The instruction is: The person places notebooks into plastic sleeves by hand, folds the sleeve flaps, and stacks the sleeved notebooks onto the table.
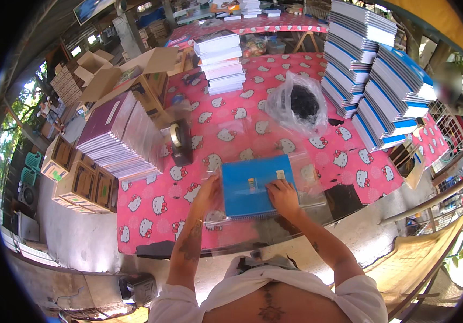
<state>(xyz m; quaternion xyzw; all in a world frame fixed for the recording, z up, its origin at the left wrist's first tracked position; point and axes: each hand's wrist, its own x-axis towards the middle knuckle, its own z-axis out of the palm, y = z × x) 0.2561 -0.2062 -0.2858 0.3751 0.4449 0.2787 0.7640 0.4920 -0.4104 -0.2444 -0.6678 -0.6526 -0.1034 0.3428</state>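
A blue spiral-bound notebook [237,189] lies on clear plastic film [311,195] near the table's front edge, its coiled binding toward me. My left hand [208,192] is at the notebook's left edge, fingers closed on the film there, though the fingertips are partly hidden. Across the right part of the cover rests my right hand [283,196], fingers spread and slightly bent, just below a small pale label [280,174]. Beyond the notebook and to the left stands a black tape dispenser [180,142] with a roll on it.
A tall stack of purple spiral notebooks [118,134] stands left, beside open cardboard boxes [148,89]. White-edged books [219,62] are piled at the back. A crumpled plastic bag [298,105] holds something black. High stacks of blue-edged notebooks [387,97] rise at right on the pink tablecloth [177,188].
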